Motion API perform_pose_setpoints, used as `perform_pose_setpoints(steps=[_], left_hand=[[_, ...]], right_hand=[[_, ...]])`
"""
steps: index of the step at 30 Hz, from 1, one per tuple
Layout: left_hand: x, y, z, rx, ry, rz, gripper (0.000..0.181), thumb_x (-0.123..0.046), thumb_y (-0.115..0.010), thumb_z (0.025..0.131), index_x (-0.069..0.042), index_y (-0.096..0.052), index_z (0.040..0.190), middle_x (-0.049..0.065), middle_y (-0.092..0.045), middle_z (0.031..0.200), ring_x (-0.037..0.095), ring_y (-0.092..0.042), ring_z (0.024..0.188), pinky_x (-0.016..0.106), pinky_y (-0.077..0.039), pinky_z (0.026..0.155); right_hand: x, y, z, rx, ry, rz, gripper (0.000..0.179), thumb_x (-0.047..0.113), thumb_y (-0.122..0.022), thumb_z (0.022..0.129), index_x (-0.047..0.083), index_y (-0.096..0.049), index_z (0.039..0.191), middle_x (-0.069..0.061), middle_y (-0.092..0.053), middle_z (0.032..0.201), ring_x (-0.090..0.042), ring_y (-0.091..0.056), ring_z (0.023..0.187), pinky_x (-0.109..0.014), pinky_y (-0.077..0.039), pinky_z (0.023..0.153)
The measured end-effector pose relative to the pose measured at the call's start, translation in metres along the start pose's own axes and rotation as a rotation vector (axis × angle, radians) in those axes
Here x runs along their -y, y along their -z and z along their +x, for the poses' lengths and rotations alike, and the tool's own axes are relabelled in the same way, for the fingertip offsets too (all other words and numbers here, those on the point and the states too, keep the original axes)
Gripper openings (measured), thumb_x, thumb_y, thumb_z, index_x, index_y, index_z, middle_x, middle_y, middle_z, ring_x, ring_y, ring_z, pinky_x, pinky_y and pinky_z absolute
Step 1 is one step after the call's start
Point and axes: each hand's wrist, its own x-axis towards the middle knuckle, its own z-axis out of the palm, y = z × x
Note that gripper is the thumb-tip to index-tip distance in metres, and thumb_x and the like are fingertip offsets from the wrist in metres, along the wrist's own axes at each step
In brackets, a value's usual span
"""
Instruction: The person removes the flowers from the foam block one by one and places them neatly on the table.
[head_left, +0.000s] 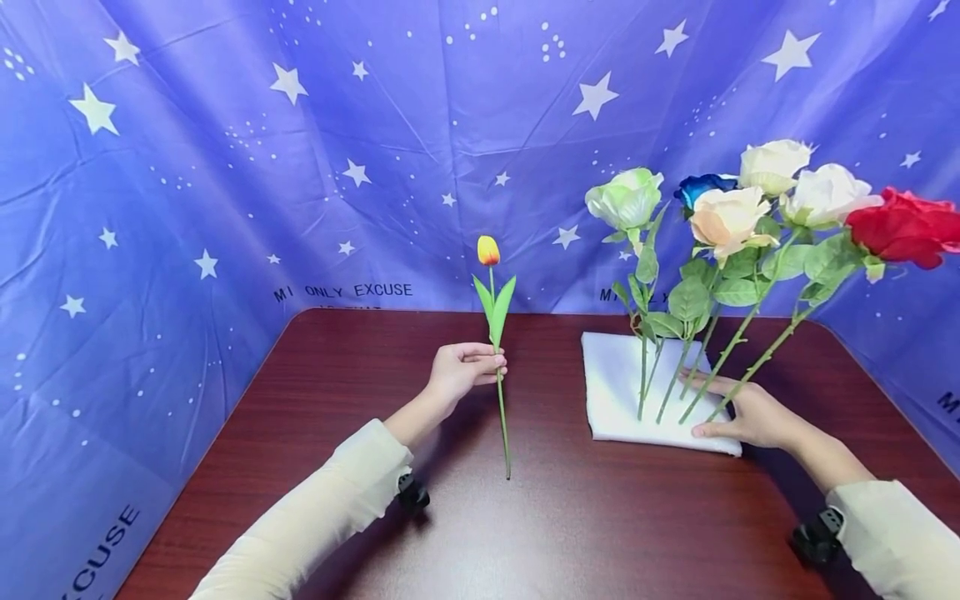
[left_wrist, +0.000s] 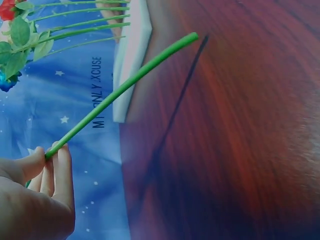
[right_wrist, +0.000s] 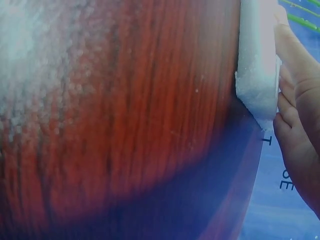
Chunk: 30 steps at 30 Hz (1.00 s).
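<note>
A yellow-and-orange tulip point(head_left: 488, 251) stands nearly upright in my left hand point(head_left: 463, 372). Thumb and fingers pinch its green stem below the leaves, and the stem's bare lower end point(left_wrist: 187, 40) hangs over the table. On the right lies a white foam board point(head_left: 611, 392) with several artificial roses stuck in it: a pale green rose point(head_left: 624, 200), a blue rose point(head_left: 701, 192), a peach rose point(head_left: 729, 218), a red rose point(head_left: 903, 227) and white ones. My right hand point(head_left: 761, 415) rests on the board's right side, thumb and fingers spread around the rose stems.
The dark red wooden table point(head_left: 360, 433) spreads under both arms. Behind it hangs a blue star-patterned cloth point(head_left: 450, 125), which also covers the sides. The rose heads lean out beyond the board's right side, above the right forearm.
</note>
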Motion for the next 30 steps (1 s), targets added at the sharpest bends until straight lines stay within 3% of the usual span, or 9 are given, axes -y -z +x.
perform_pose_setpoints(steps=[3, 8, 13, 15, 20, 23, 30], left_hand=[[0.004, 0.006, -0.001, 0.005, 0.034, 0.02, 0.026, 0.009, -0.067, 0.082, 0.015, -0.064, 0.108, 0.007, -0.074, 0.079, 0.011, -0.07, 0.066, 0.032, -0.063, 0.073], [0.011, 0.017, -0.005, 0.007, 0.074, 0.045, 0.027, 0.009, -0.065, 0.083, 0.015, -0.064, 0.109, 0.014, -0.075, 0.089, 0.01, -0.07, 0.066, 0.029, -0.063, 0.071], [0.017, 0.025, -0.009, 0.035, 0.105, 0.073, 0.03, 0.009, -0.064, 0.084, 0.017, -0.061, 0.112, 0.027, -0.07, 0.106, 0.011, -0.071, 0.069, 0.03, -0.062, 0.074], [0.019, 0.029, -0.01, 0.047, 0.117, 0.089, 0.031, 0.008, -0.064, 0.084, 0.018, -0.061, 0.113, 0.023, -0.073, 0.1, 0.011, -0.071, 0.069, 0.03, -0.062, 0.074], [0.027, 0.043, -0.013, 0.06, 0.154, 0.121, 0.03, 0.006, -0.064, 0.085, 0.016, -0.061, 0.113, 0.012, -0.075, 0.089, 0.01, -0.071, 0.07, 0.028, -0.062, 0.074], [0.031, 0.053, -0.016, 0.046, 0.154, 0.121, 0.029, 0.006, -0.064, 0.085, 0.017, -0.06, 0.113, 0.013, -0.075, 0.092, 0.011, -0.071, 0.071, 0.028, -0.062, 0.074], [0.034, 0.076, -0.024, 0.002, 0.172, 0.138, 0.031, 0.003, -0.066, 0.085, 0.017, -0.06, 0.113, 0.003, -0.074, 0.079, 0.009, -0.071, 0.068, 0.025, -0.062, 0.071]], right_hand=[[-0.002, -0.001, 0.0, -0.004, 0.004, 0.005, 0.074, 0.024, -0.091, 0.056, -0.001, -0.064, 0.119, -0.019, -0.069, 0.117, 0.028, -0.025, 0.125, 0.01, -0.019, 0.1], [-0.004, -0.002, 0.001, -0.014, 0.02, 0.012, 0.074, 0.025, -0.091, 0.056, -0.001, -0.064, 0.12, 0.002, -0.062, 0.129, 0.027, -0.026, 0.126, 0.009, -0.02, 0.101], [-0.005, -0.003, -0.001, -0.016, 0.017, 0.004, 0.074, 0.025, -0.091, 0.056, 0.002, -0.064, 0.121, -0.002, -0.064, 0.126, 0.027, -0.026, 0.125, 0.01, -0.019, 0.1], [-0.005, -0.002, -0.002, -0.017, 0.013, 0.008, 0.074, 0.025, -0.091, 0.056, 0.003, -0.064, 0.121, 0.0, -0.064, 0.127, 0.028, -0.026, 0.125, 0.01, -0.019, 0.1], [-0.006, -0.002, -0.005, -0.023, 0.015, 0.029, 0.074, 0.025, -0.09, 0.056, 0.004, -0.064, 0.122, 0.022, -0.047, 0.134, 0.027, -0.026, 0.126, 0.009, -0.019, 0.101], [-0.006, -0.002, -0.005, -0.025, 0.018, 0.031, 0.075, 0.024, -0.09, 0.056, 0.004, -0.064, 0.123, 0.022, -0.046, 0.134, 0.027, -0.026, 0.126, 0.009, -0.02, 0.101], [-0.006, -0.003, -0.004, -0.027, 0.018, 0.023, 0.076, 0.026, -0.09, 0.056, 0.004, -0.063, 0.124, 0.019, -0.047, 0.135, 0.026, -0.025, 0.126, 0.009, -0.019, 0.101]])
